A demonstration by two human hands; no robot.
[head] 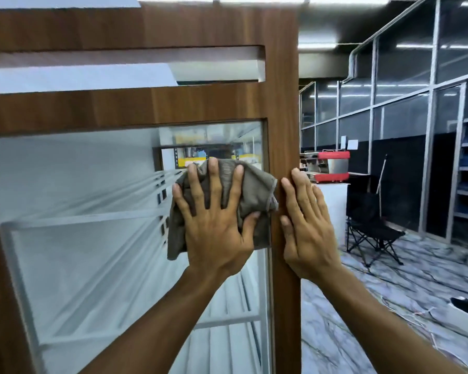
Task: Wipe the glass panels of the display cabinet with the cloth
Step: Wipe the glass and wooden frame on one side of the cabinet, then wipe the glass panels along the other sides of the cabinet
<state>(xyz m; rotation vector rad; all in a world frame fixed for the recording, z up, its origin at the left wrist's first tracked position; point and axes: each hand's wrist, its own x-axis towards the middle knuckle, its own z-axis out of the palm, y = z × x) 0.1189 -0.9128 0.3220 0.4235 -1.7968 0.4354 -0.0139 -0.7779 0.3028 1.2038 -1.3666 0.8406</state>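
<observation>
A wooden display cabinet [206,103] fills the left and middle of the view, with a large glass panel [79,211] set in its brown frame. My left hand [214,220] lies flat, fingers spread, and presses a crumpled grey-brown cloth [254,190] against the upper right corner of the glass. The cloth overlaps the frame's inner edge a little. My right hand [305,225] rests flat and empty on the cabinet's right wooden post [281,109], just right of the cloth.
White shelves show through the glass. To the right lies an open marble-patterned floor [389,292] with a black folding chair [370,230], a white counter with a red coffee machine [333,168], glass partition walls and loose cables on the floor.
</observation>
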